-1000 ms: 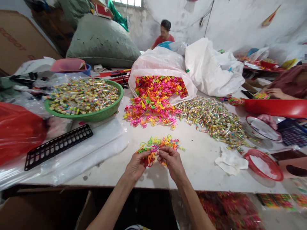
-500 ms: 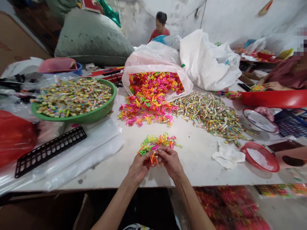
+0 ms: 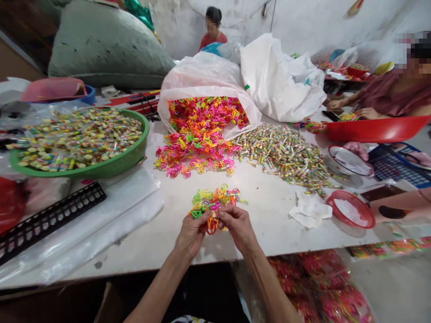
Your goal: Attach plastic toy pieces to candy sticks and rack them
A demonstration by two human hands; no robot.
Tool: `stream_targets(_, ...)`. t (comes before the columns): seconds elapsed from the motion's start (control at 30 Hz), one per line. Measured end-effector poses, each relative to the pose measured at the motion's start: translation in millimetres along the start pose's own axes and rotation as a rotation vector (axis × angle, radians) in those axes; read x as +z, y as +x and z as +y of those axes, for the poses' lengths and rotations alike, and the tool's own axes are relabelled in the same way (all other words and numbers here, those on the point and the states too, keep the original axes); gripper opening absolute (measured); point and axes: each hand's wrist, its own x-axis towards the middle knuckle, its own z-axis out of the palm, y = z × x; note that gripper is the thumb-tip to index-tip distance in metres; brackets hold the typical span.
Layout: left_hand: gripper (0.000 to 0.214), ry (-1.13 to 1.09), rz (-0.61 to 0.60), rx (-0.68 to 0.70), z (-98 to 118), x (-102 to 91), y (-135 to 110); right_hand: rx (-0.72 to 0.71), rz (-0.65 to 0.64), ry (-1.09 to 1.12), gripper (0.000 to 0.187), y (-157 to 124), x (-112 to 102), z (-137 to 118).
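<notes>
Both hands are close together above the white table. My left hand (image 3: 194,231) is closed around small coloured plastic pieces, among them green, orange and red ones (image 3: 211,225). My right hand (image 3: 237,225) pinches with thumb and forefinger at the same pieces, beside a magenta one (image 3: 214,206); what exactly lies between its fingertips is hidden. Just beyond the fingers lies a small heap of yellow, green and orange plastic pieces (image 3: 220,193). Farther back, a larger pile of pink, orange and yellow pieces (image 3: 198,148) spills from an open white bag (image 3: 215,72).
To the right of the bag spreads a pile of small clear-wrapped candy-like tubes (image 3: 286,152). A green basin (image 3: 111,166) of similar tubes stands left, near a black perforated strip (image 3: 57,215) and plastic sheets (image 3: 124,215). A red basket (image 3: 350,211) sits right. Two people work beyond.
The camera view has turned slightly, so the surroundings sit farther left. My hands stay together on the plastic pieces, with only slight finger movement. The person at right has shifted their arms.
</notes>
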Motion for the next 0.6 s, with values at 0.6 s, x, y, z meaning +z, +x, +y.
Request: stream_targets(0.6,0.035,0.428,0.170,0.142,1,9.3,31,-0.271,0.222,-0.811,0.024,20,-58,-31)
